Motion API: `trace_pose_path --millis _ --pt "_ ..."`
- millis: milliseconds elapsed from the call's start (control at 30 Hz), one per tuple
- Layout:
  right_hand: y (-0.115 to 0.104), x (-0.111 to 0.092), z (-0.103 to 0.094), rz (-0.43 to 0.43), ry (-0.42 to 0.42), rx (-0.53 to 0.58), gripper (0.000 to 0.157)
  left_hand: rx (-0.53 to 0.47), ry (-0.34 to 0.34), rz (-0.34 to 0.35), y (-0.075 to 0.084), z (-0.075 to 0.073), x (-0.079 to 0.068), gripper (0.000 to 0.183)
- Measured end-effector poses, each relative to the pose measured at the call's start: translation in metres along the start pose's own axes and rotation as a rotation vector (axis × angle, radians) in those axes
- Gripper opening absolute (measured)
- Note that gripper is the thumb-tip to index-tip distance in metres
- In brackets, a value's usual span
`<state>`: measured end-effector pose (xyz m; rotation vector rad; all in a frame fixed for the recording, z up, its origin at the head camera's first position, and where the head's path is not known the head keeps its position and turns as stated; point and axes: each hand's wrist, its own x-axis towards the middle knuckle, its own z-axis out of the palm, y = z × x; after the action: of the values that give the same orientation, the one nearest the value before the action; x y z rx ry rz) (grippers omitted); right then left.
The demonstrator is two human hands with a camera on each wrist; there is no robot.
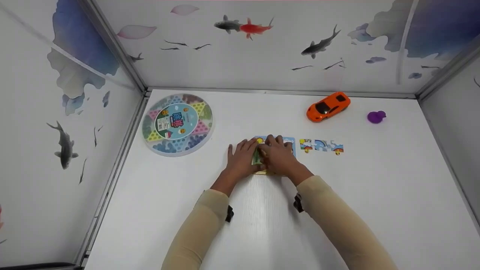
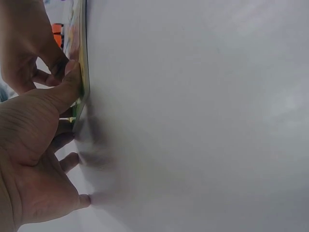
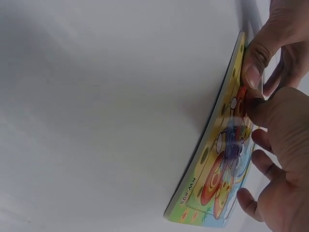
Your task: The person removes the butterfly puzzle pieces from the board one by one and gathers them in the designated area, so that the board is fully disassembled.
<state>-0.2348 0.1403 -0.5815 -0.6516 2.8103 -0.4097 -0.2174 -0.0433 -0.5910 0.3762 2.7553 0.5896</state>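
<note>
Under both hands on the white table lies a colourful picture puzzle board (image 1: 293,145), with cartoon figures and a yellow border in the right wrist view. My left hand (image 1: 243,159) rests over its left side with fingers spread; in the left wrist view the thumb (image 2: 67,89) lies on the board's near edge and other fingertips touch the table. Bent over the board's middle, my right hand (image 1: 280,155) touches its surface close to the left thumb. Whether the right fingertips pinch a piece is hidden. Several loose puzzle pieces (image 1: 321,145) lie just right of the board.
A round Chinese checkers box (image 1: 205,123) lies at the back left. Toward the back right are an orange toy car (image 1: 329,107) and a small purple toy duck (image 1: 376,117). Printed panels wall the table at the back (image 1: 258,63) and both sides.
</note>
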Motion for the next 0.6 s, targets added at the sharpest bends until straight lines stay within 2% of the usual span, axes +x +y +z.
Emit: trace_pose_path --millis 333,600 --pt "-0.0004 0.0029 -0.0009 0.013 0.017 0.026 0.053 -0.006 0.007 0.002 0.0009 0.0006 0.0037 0.094" --pt "-0.0027 0.002 0.0005 -0.008 0.017 0.095 0.053 -0.024 0.013 0.008 -0.0016 0.0012 0.0025 0.095"
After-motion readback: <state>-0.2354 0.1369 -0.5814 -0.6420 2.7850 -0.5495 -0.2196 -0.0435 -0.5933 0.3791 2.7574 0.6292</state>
